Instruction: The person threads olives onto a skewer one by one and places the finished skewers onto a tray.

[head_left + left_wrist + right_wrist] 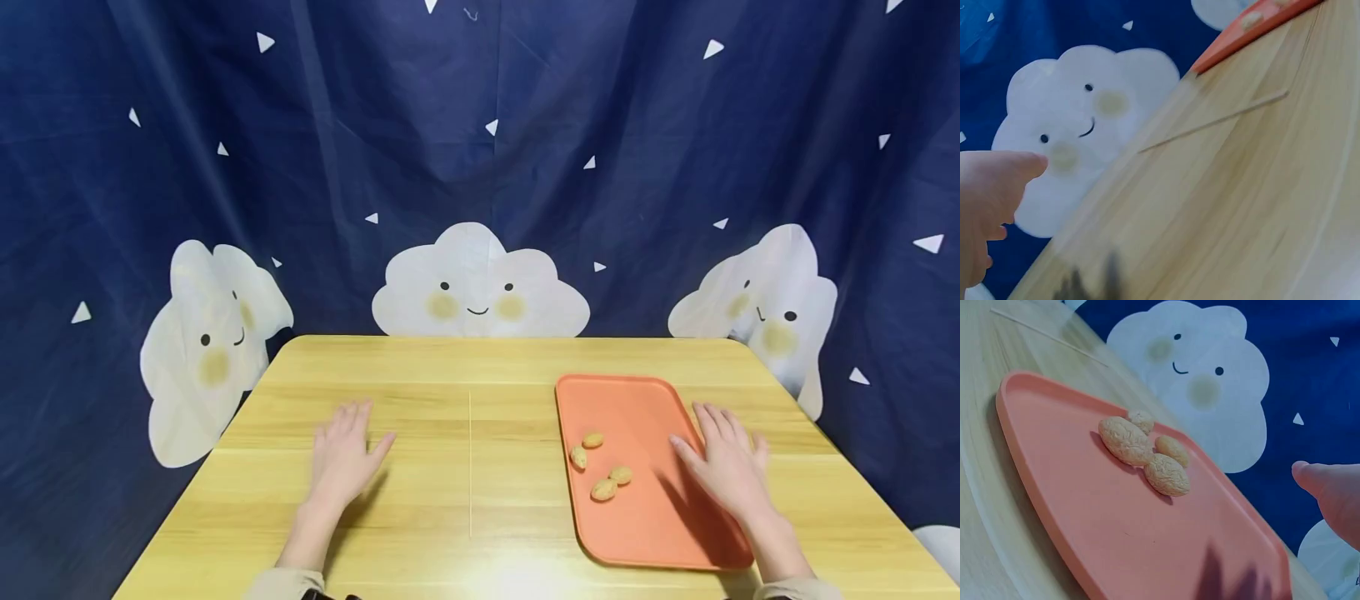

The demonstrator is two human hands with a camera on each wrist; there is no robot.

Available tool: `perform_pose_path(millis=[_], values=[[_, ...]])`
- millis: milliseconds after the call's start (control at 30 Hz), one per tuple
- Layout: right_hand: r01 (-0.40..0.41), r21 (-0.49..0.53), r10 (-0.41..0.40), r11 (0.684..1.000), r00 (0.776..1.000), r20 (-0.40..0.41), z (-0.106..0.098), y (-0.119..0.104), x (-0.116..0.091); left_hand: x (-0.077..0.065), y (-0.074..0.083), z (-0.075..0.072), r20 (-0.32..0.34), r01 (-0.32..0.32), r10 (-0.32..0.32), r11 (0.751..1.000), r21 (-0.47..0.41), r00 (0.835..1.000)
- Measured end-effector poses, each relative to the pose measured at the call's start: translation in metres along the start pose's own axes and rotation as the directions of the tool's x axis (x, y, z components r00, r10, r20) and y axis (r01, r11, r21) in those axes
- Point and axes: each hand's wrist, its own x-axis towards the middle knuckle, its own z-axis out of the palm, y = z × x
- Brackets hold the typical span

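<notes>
My left hand [345, 457] hovers over the left part of the table, fingers extended and thumb spread, holding nothing. A thin pale wooden stick [470, 463] lies on the tabletop to its right. Over the right edge of an orange tray [645, 525] is my right hand [729, 468], also with fingers straight and nothing in its grasp; its shadow falls on the tray. Several wrinkled tan oval pieces, like small shrivelled potatoes, sit in the tray's left half. The right wrist view shows one large piece [1125, 441] close beside the others.
The light wooden table [405, 533] has rounded back corners. Behind it hangs a dark blue curtain [420, 100] printed with smiling white clouds and small white triangles. The tray's raised rim [1041, 494] runs all round it.
</notes>
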Motion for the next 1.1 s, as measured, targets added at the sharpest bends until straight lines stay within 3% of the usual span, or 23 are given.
perform_pose_path(millis=[133,333,467,567,700,933,1100], values=[[-0.009,0.118,0.012,0.993,1.0,-0.024,0.002,-0.002,0.0,-0.001,0.017,0.01,-0.011,0.026,-0.028,0.991,-0.135,1.0],[-0.036,0.304,0.04,0.952,0.999,-0.007,0.008,-0.003,-0.004,0.0,0.044,0.03,0.025,0.109,-0.107,0.933,-0.342,0.994],[-0.062,0.4,0.06,0.915,0.998,0.019,0.015,-0.006,-0.006,0.0,0.058,0.043,0.044,0.152,-0.147,0.895,-0.42,0.988],[-0.092,0.434,0.067,0.896,0.995,0.073,0.021,-0.008,-0.008,-0.001,0.069,0.05,0.074,0.187,-0.172,0.88,-0.437,0.982],[-0.107,0.486,0.044,0.867,0.989,0.138,0.029,-0.008,-0.012,-0.003,0.083,0.06,0.081,0.19,-0.171,0.881,-0.434,0.982],[-0.116,0.57,-0.013,0.813,0.976,0.218,0.037,-0.01,-0.014,-0.007,0.1,0.078,0.028,0.138,-0.136,0.932,-0.334,0.99],[-0.126,0.596,-0.035,0.793,0.967,0.252,0.04,-0.01,-0.014,-0.007,0.102,0.086,0.028,0.137,-0.135,0.95,-0.279,0.991]])
